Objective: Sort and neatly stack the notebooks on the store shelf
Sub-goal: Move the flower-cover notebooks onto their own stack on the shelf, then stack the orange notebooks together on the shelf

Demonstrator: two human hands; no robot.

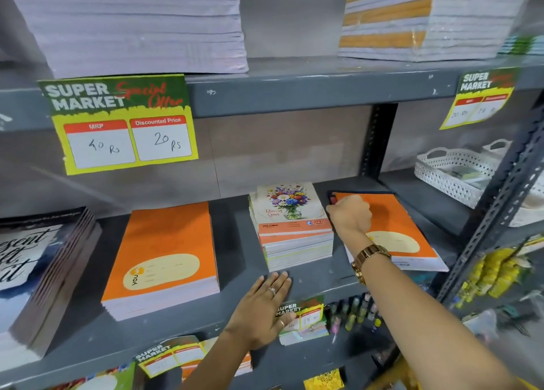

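Observation:
On the grey middle shelf [309, 283] stand three notebook stacks. An orange stack [164, 260] lies at centre left. A smaller stack topped by a flower-vase cover [290, 210] stands in the middle. At the right lies a skewed orange stack [394, 230], its top book turned. My right hand [348, 214] rests on that stack's far left corner with fingers curled over the edge. Flat on the shelf's front edge, below the flower stack, lies my left hand [265, 307], fingers spread and holding nothing.
Dark-covered books [44, 272] fill the shelf's left end. A white perforated basket [453, 171] sits at the far right behind a slanted metal upright [500, 201]. Tall paper stacks [138, 24] load the shelf above. Price signs [120, 121] hang from the shelf edges.

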